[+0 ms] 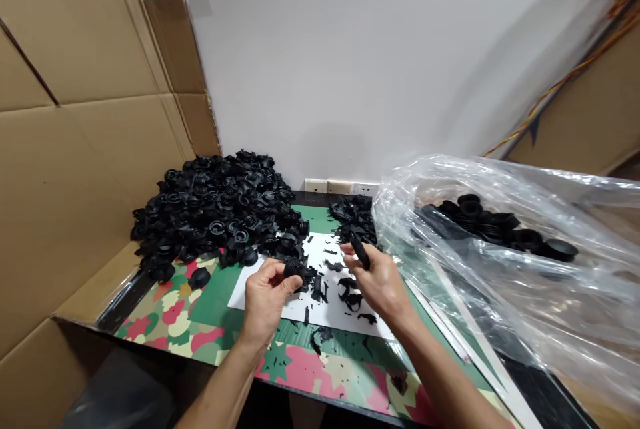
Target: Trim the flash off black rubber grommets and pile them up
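Observation:
My left hand (267, 299) pinches a black ribbed rubber part (294, 268) between thumb and fingers, above a white sheet (245, 292). To its right, my right hand (381, 282) is closed round a short, dark, elongated object (360, 253); whether it is a tool or a rubber piece I cannot tell. Torn black rubber scraps (350, 292) lie scattered on the sheet between and below the hands. Behind my left hand rises a large pile of black rubber parts (215, 209), many with ragged edges. One loose rubber part (199, 278) sits in front of that pile.
A smaller heap of black scraps (354, 212) lies at the back. On the right, a clear plastic bag (415, 182) contains smooth black rubber parts (500, 226). Cardboard (100, 149) stands along the left side, and a wall with sockets (316, 186) bounds the back of the table.

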{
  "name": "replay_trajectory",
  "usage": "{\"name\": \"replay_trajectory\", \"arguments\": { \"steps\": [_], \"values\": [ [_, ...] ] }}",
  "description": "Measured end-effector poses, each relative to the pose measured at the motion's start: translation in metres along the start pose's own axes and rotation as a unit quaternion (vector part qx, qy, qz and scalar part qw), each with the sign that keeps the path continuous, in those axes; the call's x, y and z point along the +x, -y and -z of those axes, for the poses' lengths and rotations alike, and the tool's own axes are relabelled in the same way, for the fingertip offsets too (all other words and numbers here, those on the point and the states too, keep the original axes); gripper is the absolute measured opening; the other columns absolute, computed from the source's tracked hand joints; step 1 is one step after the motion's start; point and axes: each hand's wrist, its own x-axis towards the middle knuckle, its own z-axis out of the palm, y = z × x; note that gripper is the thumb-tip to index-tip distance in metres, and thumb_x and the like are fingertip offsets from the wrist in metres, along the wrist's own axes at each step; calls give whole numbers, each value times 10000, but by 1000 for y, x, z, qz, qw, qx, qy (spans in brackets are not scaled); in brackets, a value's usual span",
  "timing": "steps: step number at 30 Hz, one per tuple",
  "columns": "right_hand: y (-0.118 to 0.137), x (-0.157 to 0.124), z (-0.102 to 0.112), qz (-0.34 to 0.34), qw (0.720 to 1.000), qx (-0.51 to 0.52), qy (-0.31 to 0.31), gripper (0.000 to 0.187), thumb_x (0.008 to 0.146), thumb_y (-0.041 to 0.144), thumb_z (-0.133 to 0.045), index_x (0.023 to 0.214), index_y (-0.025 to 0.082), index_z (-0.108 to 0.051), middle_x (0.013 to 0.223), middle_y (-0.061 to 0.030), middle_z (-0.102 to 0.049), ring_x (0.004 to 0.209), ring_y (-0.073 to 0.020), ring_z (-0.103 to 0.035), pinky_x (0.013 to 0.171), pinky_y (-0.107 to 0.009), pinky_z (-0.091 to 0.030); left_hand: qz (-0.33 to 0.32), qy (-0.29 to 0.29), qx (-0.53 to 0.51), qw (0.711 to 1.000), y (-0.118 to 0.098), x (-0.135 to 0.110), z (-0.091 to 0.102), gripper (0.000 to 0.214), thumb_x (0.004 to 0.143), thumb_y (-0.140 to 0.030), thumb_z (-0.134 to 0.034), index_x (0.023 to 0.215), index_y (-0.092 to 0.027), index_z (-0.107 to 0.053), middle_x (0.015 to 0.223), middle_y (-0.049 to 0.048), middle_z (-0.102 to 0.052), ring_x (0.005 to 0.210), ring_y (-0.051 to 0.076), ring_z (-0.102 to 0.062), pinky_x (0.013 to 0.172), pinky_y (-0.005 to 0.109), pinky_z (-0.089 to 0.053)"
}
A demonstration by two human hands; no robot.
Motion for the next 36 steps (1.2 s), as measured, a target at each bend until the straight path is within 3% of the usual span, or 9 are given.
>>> {"name": "replay_trajectory", "arguments": {
  "steps": [5,9,16,20,25,27,30,33,36],
  "values": [
    [21,-23,-13,74,993,94,18,190,779,314,-545,843,186,-671,792,-55,-677,718,-210,-614,646,-320,-468,15,10,18,1000,-3,-4,-6,329,616,-462,-759,573,-170,-614,680,3,-533,649,146,-501,589,252,-418],
    [27,-28,-29,153,983,98,16,114,787,211,-527,774,199,-640,793,-46,-645,734,-188,-601,661,-294,-464,-30,17,87,996,-6,-7,-7,266,673,-423,-728,603,-182,-642,716,12,-544,672,154,-513,591,251,-425],
    [18,-34,-47,237,960,-146,-8,199,725,33,-432,727,195,-548,744,-47,-585,582,-158,-537,491,-244,-347,-149,26,231,961,-11,-15,-5,136,758,-143,-551,654,-204,-613,691,1,-491,648,146,-500,585,244,-398],
    [23,-36,-52,207,933,-295,27,154,762,57,-447,763,176,-544,757,-61,-573,458,-146,-448,427,-268,-192,-183,26,279,942,-13,-17,-6,219,712,-43,-448,681,-200,-597,693,9,-513,637,146,-523,585,248,-399],
    [19,-3,-30,15,965,-262,23,166,706,32,-499,757,190,-503,660,-38,-555,470,-159,-462,453,-262,-240,-207,1,219,954,-25,-20,-1,137,772,-154,-577,642,-194,-556,692,2,-514,646,140,-509,600,244,-414],
    [15,13,-17,-7,966,-257,0,124,766,70,-455,769,189,-490,680,-61,-565,531,-180,-506,482,-264,-294,-167,-19,165,972,-26,-19,2,179,747,-215,-648,609,-190,-537,695,-3,-514,646,136,-502,595,240,-415],
    [12,22,-6,4,975,-222,10,109,826,180,-424,734,212,-472,673,-46,-576,586,-192,-530,520,-269,-337,-22,-29,39,999,-19,-13,3,252,676,-291,-716,541,-175,-538,598,-25,-494,542,109,-475,510,223,-385],
    [10,12,-8,23,989,-134,56,224,843,310,-408,639,228,-448,587,-10,-550,539,-179,-500,513,-269,-346,128,-33,-107,985,-11,-7,2,323,540,-387,-819,600,-150,-608,519,-31,-545,488,97,-504,498,208,-397],
    [11,-4,-16,55,997,-39,41,231,823,381,-451,673,217,-517,640,-16,-600,590,-185,-537,552,-275,-387,199,-39,-190,961,-11,-4,1,443,412,-442,-873,604,-132,-621,499,-30,-567,447,84,-513,476,194,-397]
  ]
}}
